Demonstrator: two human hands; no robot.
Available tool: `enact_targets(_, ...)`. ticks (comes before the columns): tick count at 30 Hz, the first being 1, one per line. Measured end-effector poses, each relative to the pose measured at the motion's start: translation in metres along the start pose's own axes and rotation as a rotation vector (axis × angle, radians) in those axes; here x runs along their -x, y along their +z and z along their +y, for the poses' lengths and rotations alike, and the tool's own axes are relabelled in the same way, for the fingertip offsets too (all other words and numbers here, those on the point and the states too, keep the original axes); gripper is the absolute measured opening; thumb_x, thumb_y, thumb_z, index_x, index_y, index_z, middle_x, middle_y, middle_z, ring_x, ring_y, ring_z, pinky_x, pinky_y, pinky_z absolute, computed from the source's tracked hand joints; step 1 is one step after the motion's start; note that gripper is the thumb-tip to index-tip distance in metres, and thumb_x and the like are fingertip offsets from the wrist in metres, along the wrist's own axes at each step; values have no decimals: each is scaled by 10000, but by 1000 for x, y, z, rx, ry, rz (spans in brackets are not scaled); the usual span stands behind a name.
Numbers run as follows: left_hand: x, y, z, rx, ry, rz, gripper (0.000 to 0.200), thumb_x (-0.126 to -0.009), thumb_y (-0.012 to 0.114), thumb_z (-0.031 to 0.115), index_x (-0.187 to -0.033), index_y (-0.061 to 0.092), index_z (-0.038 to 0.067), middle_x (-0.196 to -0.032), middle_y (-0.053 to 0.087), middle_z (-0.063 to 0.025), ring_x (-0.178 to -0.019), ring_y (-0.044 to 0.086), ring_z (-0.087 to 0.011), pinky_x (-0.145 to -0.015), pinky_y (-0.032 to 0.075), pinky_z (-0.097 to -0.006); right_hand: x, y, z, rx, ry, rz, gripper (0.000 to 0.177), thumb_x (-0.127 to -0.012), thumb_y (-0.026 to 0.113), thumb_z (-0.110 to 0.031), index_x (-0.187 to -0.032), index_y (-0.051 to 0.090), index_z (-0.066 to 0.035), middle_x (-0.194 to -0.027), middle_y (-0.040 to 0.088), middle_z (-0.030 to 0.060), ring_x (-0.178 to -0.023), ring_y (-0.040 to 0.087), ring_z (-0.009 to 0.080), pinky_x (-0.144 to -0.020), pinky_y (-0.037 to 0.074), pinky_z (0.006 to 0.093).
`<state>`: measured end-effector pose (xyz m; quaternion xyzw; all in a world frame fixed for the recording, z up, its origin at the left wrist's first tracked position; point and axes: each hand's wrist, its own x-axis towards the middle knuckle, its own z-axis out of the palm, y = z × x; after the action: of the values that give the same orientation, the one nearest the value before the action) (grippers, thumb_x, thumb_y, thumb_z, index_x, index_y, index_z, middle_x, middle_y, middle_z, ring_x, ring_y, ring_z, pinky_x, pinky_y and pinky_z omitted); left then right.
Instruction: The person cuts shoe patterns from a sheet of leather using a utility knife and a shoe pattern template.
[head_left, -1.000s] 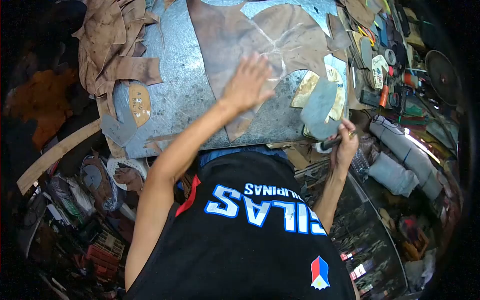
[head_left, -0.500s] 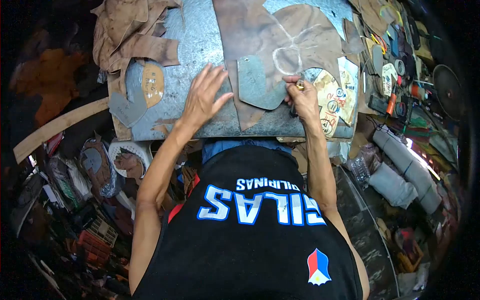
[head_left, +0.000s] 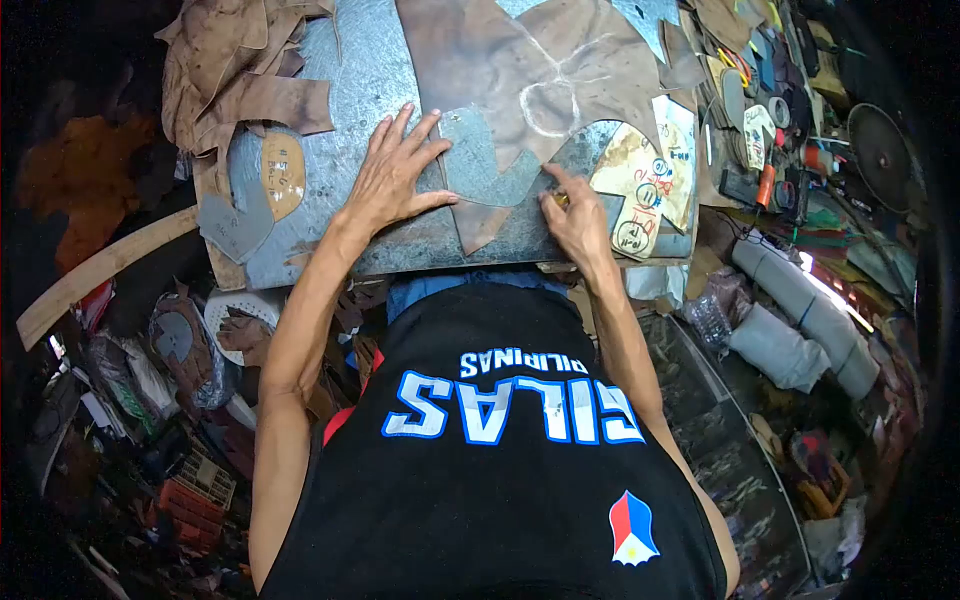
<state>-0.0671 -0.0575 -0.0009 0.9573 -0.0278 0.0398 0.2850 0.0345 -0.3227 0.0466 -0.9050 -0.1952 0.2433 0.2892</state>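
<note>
Blue-grey, a flat curved template (head_left: 482,170) lies on the brown leather sheet (head_left: 465,60) between both grips: left hand (head_left: 390,175) spread open at its edge, right hand (head_left: 578,218) curled round a mostly hidden, partly yellow tool (head_left: 562,200).

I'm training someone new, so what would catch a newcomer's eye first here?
Probably the black shirt with big upside-down lettering, lower middle. Next, the gray template between the left hand and right hand, lying over brown leather, with a white loop marked above and to its right.
</note>
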Motion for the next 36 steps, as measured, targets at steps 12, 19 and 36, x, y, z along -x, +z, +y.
enact_targets(12,37,9,25,51,-27,-63,737,-648,812,513,-1232,594,119,-1500,377,-131,-1420,246,-406,-1152,205,-568,54,5,3,-219,220,-191,495,-875,635,-156,-1346,534,-42,-1133,653,239,-939,652,315,-864,494,374)
enact_targets(19,7,9,10,-20,-71,-1,784,-633,801,559,-1247,583,123,-1491,391,-100,-1418,250,-400,-1155,205,-568,12,4,-7,-353,201,-200,563,-879,608,-182,-1410,471,-58,-1014,662,209,-852,597,198,-812,487,328)
enact_targets(36,11,5,7,9,-86,41,716,-693,775,531,-1241,594,107,-1496,383,-128,-1414,250,-406,-1149,218,-542,22,17,-6,-20,-3,-81,540,-867,600,-104,-1385,470,-29,-1170,595,316,-1038,612,454,-859,508,463)
